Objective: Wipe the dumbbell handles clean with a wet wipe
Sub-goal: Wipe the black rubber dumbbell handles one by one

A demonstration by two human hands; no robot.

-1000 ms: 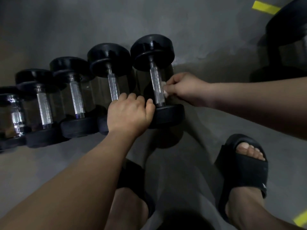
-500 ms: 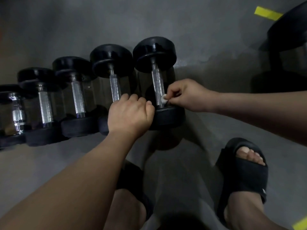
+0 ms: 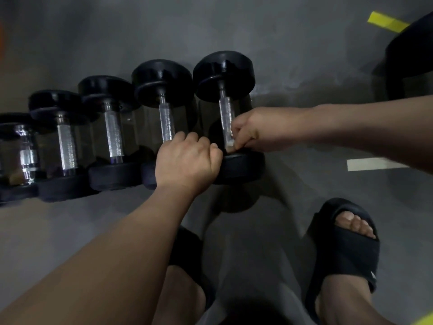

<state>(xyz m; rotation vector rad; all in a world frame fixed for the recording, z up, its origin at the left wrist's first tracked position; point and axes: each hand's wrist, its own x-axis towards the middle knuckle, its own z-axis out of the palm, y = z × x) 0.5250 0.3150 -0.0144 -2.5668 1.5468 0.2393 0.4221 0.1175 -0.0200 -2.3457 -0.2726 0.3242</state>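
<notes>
Several black dumbbells with chrome handles stand in a row on the grey floor. The rightmost dumbbell (image 3: pixel 223 76) has its handle (image 3: pixel 226 116) pinched near the lower end by my right hand (image 3: pixel 260 130), which presses a small white wet wipe (image 3: pixel 230 143) against the metal. My left hand (image 3: pixel 187 160) rests closed over the near black head (image 3: pixel 243 167) of that dumbbell, at the gap to the neighbouring dumbbell (image 3: pixel 164 80). Most of the wipe is hidden under my fingers.
My two feet in black slides (image 3: pixel 344 252) stand on the floor just below the row. A large black weight (image 3: pixel 410 57) sits at the right edge. Yellow tape (image 3: pixel 386 21) and a white strip (image 3: pixel 372 164) mark the floor.
My right hand slid the wipe down the handle from its middle to its lower end. My left hand stayed on the near head.
</notes>
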